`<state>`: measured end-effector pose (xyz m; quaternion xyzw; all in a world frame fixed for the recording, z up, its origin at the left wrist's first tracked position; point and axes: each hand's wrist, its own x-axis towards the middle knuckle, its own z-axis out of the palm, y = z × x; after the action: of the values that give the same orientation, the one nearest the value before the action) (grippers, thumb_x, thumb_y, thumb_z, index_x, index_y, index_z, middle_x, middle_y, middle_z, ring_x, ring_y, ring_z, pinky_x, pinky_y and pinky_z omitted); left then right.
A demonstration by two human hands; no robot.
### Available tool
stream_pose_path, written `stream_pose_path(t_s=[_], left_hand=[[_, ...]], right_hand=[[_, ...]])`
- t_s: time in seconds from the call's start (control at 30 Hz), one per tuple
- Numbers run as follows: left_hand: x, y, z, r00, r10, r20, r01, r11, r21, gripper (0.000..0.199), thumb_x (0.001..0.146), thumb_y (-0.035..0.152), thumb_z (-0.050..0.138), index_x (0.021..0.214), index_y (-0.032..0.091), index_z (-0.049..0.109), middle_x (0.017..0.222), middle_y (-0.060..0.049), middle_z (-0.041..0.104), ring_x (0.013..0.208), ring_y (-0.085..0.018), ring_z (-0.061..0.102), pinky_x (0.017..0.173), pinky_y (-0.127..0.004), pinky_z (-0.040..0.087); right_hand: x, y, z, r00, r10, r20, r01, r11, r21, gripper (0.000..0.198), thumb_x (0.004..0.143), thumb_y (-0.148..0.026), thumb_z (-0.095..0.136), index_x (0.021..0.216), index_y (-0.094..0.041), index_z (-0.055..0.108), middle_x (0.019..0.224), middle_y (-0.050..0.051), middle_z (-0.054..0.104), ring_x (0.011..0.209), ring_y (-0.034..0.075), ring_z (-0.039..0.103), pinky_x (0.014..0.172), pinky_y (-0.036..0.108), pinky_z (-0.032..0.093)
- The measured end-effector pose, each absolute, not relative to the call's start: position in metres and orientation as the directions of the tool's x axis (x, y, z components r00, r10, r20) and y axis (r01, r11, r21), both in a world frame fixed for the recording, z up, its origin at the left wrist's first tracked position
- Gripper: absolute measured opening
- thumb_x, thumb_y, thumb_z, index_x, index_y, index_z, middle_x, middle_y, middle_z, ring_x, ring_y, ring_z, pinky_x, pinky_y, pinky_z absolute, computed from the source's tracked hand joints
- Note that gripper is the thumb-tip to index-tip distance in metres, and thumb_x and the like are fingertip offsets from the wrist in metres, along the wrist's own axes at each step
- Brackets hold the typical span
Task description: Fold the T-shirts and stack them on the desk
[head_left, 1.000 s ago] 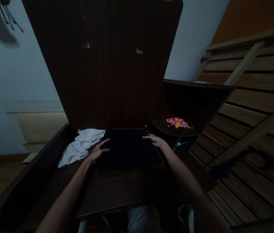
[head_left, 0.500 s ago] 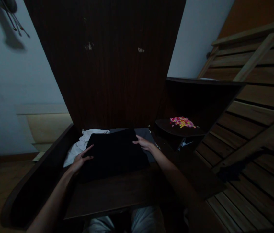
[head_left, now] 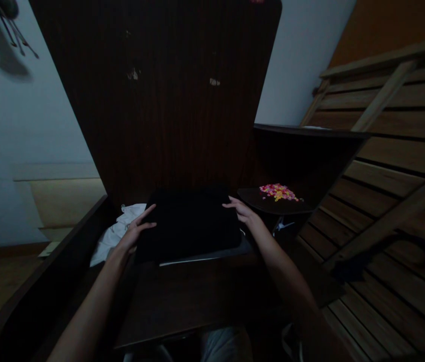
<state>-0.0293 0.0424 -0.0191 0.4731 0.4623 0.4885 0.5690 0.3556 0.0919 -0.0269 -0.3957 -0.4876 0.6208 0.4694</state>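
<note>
A flat black rectangular piece, seemingly folded cloth, lies across the middle of the dark wooden surface. On its left edge is my left hand, thumb and fingers closed around the side. My right hand grips the opposite edge near the far right corner. From beneath the black cloth shows a strip of grey folded cloth with a pale line along its near edge. Crumpled white cloth lies behind and left of my left hand.
A tall dark wooden panel rises behind the surface. A raised side board runs along the left. At right, small pink and yellow pieces are heaped on a rounded shelf. Wooden slats stand farther right.
Both hands have carried the black cloth away from me and to the right. It now covers most of the grey cloth, whose near edge shows. The view has shifted slightly.
</note>
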Motion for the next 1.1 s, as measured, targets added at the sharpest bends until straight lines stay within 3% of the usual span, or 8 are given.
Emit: stream_pose_path(t_s=[0.13,0.23,0.4,0.53,0.67,0.9,1.0,1.1], left_hand=[[0.001,0.056,-0.045,0.155,0.986,-0.068,-0.143,0.09,0.986,0.081,0.068,0.016,0.068,0.143,0.03,0.044,0.117,-0.004,0.07,0.086,-0.018,0.069,0.068,-0.025,0.055],[0.01,0.063,-0.075,0.176,0.968,-0.179,0.016,0.179,0.984,0.075,0.068,0.017,0.069,0.14,0.027,0.049,0.116,-0.006,0.07,0.082,-0.019,0.069,0.067,-0.027,0.055],[0.006,0.069,-0.09,0.183,0.978,-0.097,0.04,0.091,0.995,0.076,0.068,0.021,0.072,0.14,0.029,0.049,0.133,-0.005,0.061,0.102,-0.021,0.067,0.081,-0.029,0.054],[0.006,0.074,-0.082,0.188,0.977,-0.097,0.064,0.086,0.994,0.081,0.07,0.02,0.069,0.145,0.03,0.042,0.13,-0.004,0.064,0.098,-0.022,0.068,0.082,-0.034,0.056],[0.004,0.075,-0.091,0.15,0.986,-0.077,0.143,0.056,0.988,0.074,0.071,0.023,0.069,0.142,0.026,0.046,0.132,-0.007,0.061,0.109,-0.025,0.065,0.091,-0.037,0.053],[-0.002,0.073,-0.103,-0.055,0.987,0.152,0.406,-0.117,0.906,0.057,0.074,0.025,0.069,0.129,0.016,0.056,0.136,-0.014,0.058,0.129,-0.028,0.051,0.111,-0.043,0.035],[0.0,0.072,-0.104,-0.037,0.992,0.123,0.433,-0.095,0.896,0.055,0.077,0.027,0.068,0.129,0.016,0.053,0.136,-0.015,0.058,0.127,-0.028,0.053,0.111,-0.043,0.036],[0.003,0.072,-0.109,-0.014,0.997,0.073,0.384,-0.062,0.921,0.057,0.079,0.028,0.066,0.133,0.018,0.049,0.136,-0.014,0.057,0.128,-0.027,0.052,0.11,-0.042,0.037]], right_hand=[[0.381,0.095,-0.04,-0.072,0.988,-0.14,-0.117,-0.148,-0.982,0.049,0.068,-0.013,0.069,0.114,-0.024,0.06,0.107,0.006,0.071,0.091,0.019,0.068,0.081,0.033,0.054],[0.388,0.09,-0.071,0.019,0.967,-0.255,-0.041,-0.254,-0.966,0.041,0.068,-0.02,0.071,0.107,-0.026,0.062,0.102,0.006,0.071,0.09,0.02,0.068,0.079,0.034,0.054],[0.39,0.085,-0.093,-0.008,0.992,-0.127,-0.091,-0.127,-0.988,0.038,0.066,-0.023,0.073,0.102,-0.025,0.06,0.1,0.004,0.072,0.087,0.018,0.068,0.084,0.034,0.053],[0.388,0.092,-0.082,0.079,0.994,-0.076,-0.086,-0.069,-0.994,0.046,0.065,-0.019,0.072,0.108,-0.025,0.058,0.102,0.004,0.071,0.088,0.02,0.069,0.086,0.038,0.052],[0.383,0.095,-0.083,0.23,0.963,-0.143,0.073,-0.163,-0.984,0.034,0.066,-0.018,0.071,0.099,-0.023,0.061,0.098,0.005,0.072,0.087,0.022,0.068,0.081,0.037,0.053],[0.389,0.09,-0.1,0.31,0.95,-0.046,0.27,-0.134,-0.953,0.031,0.063,-0.032,0.077,0.088,-0.019,0.062,0.071,0.001,0.069,0.068,0.018,0.066,0.066,0.029,0.051],[0.391,0.089,-0.101,0.339,0.941,-0.016,0.479,-0.187,-0.857,0.031,0.061,-0.036,0.078,0.081,-0.019,0.062,0.066,-0.001,0.066,0.065,0.016,0.062,0.061,0.025,0.046],[0.39,0.086,-0.098,0.324,0.943,-0.071,0.551,-0.249,-0.796,0.026,0.068,-0.042,0.073,0.073,-0.019,0.062,0.067,0.0,0.065,0.065,0.015,0.061,0.058,0.023,0.043]])
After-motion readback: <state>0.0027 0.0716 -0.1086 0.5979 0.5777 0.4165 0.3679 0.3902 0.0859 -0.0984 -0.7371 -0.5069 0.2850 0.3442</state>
